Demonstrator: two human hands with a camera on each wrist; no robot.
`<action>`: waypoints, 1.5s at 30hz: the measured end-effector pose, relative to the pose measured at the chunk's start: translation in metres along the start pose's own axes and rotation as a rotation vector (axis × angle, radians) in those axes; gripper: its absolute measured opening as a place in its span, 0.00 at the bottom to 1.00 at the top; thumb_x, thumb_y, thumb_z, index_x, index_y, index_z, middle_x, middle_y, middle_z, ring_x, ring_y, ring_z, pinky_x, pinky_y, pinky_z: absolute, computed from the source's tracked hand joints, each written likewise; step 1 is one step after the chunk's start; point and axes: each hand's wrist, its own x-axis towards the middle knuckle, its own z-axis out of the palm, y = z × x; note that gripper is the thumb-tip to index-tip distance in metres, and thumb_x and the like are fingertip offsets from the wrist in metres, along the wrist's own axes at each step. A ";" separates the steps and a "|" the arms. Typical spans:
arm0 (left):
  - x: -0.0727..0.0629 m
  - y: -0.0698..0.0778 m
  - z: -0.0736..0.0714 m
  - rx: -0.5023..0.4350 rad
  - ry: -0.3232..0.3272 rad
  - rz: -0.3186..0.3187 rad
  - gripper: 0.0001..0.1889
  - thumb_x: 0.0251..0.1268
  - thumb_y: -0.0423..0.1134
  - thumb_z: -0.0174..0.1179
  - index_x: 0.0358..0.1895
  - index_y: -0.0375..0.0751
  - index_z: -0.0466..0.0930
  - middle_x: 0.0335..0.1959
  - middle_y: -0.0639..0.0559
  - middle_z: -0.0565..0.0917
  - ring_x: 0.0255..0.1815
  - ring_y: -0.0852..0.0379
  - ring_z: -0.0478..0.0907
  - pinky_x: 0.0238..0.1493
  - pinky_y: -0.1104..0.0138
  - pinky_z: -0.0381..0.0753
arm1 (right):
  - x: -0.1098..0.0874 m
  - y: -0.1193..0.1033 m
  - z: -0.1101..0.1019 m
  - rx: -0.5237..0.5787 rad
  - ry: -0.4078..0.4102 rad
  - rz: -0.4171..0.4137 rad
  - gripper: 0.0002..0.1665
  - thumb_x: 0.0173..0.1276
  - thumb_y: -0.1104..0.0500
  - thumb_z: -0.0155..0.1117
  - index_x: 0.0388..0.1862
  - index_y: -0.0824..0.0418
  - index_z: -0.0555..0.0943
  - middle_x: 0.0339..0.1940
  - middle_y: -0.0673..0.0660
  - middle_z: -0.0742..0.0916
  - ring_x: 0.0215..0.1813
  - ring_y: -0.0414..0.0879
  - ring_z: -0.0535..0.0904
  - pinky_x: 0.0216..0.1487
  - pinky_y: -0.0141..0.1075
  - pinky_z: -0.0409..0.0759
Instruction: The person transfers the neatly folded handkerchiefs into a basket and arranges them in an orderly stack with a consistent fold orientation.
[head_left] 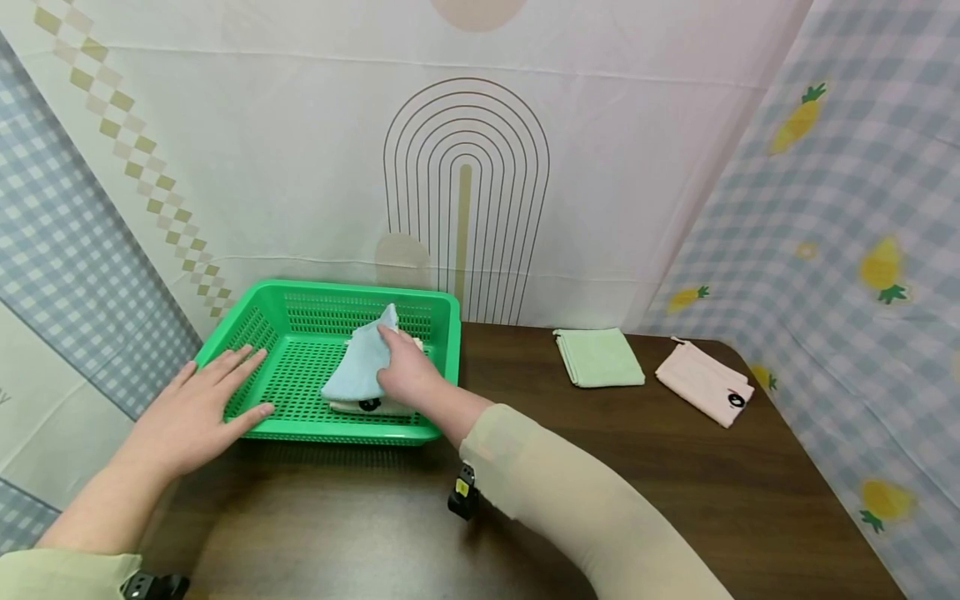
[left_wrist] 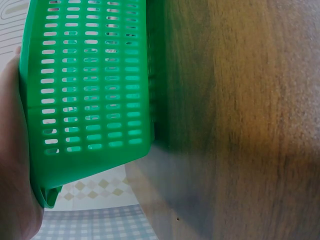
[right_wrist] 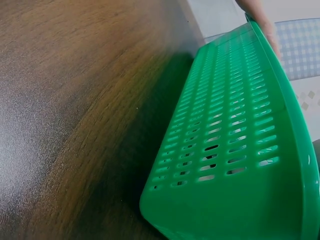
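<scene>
Brown wooden tabletop (head_left: 337,517), lower frame: let outspread left hand (head_left: 197,408) steady green plastic basket (head_left: 315,430), right hand (head_left: 411,372) level pinched light-blue cloth (head_left: 357,365).

I have basket (head_left: 322,430) on table (head_left: 337,517), left side, sheet (head_left: 300,167) behind. In basket's right half: top cloth (head_left: 356,367) over lower cloth (head_left: 392,408), right hand (head_left: 411,372) at top cloth. Left hand (head_left: 198,412) at basket's left end. Right of basket: third cloth (head_left: 600,358), then fourth cloth (head_left: 703,381).
</scene>
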 end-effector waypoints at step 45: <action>0.001 0.000 0.001 -0.003 0.004 -0.003 0.44 0.70 0.64 0.53 0.81 0.53 0.44 0.79 0.39 0.54 0.76 0.34 0.54 0.77 0.51 0.23 | -0.004 -0.007 0.002 -0.082 0.012 0.242 0.50 0.72 0.46 0.59 0.83 0.52 0.43 0.83 0.59 0.44 0.81 0.58 0.43 0.74 0.49 0.63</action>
